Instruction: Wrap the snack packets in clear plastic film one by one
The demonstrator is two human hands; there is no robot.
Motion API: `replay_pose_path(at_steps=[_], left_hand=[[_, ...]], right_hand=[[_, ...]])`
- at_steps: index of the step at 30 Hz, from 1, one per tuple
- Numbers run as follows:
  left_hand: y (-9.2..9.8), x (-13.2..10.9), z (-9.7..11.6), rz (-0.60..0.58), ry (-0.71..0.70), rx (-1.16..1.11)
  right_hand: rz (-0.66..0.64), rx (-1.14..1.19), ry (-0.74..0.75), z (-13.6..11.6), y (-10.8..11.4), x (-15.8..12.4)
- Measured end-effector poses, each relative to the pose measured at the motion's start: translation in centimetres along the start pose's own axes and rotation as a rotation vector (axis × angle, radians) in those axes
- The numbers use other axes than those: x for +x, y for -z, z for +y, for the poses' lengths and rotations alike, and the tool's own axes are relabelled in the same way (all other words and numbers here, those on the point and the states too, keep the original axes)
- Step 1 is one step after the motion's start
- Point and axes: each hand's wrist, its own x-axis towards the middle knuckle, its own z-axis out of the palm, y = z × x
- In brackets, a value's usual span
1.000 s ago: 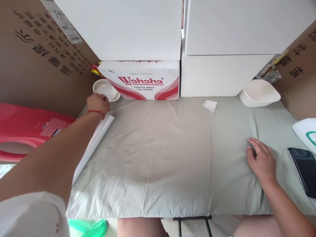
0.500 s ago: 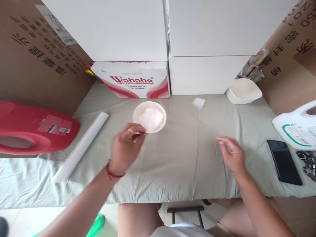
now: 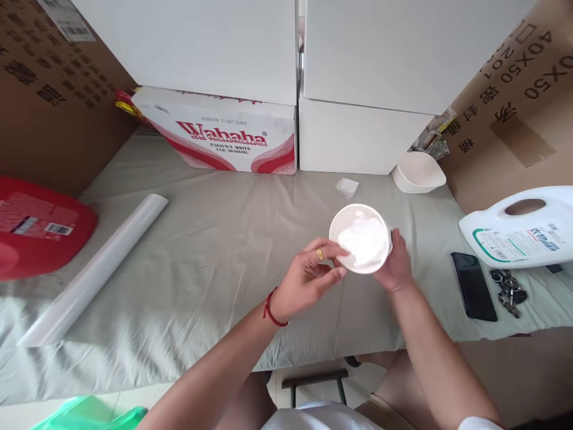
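Observation:
A round white bowl (image 3: 360,239) with white contents is held up over the cloth-covered table, right of the middle. My right hand (image 3: 397,263) grips its right side, with the fingers partly hidden behind it. At the bowl's lower left is my left hand (image 3: 313,275), wearing a gold ring and a red bracelet. Its thumb and fingers are apart, the fingertips at or just over the rim. Behind the bowl lies a small crumpled white piece (image 3: 347,187).
A white roll (image 3: 96,269) and a red jug (image 3: 45,230) lie left. A Wahaha box (image 3: 228,134) and white boxes (image 3: 349,137) stand behind. To the right are a white container (image 3: 418,173), white jug (image 3: 514,230), phone (image 3: 474,286) and keys (image 3: 509,292).
The bowl has moved right, from my left hand's pinch into my right hand's grip. My left hand has followed it and opened its fingers. The view has shifted to the right.

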Motion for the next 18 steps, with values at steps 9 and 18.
replay_pose_path(at_steps=[9,18], left_hand=[[3.3,-0.7,-8.3,0.216,-0.097,0.435],[4.1,-0.4,-8.9,0.232,0.023,0.432]], right_hand=[[0.295,-1.525,0.696,-7.9,-0.3,16.9],[0.297,-1.829,0.847,-10.0,-1.1,18.1]])
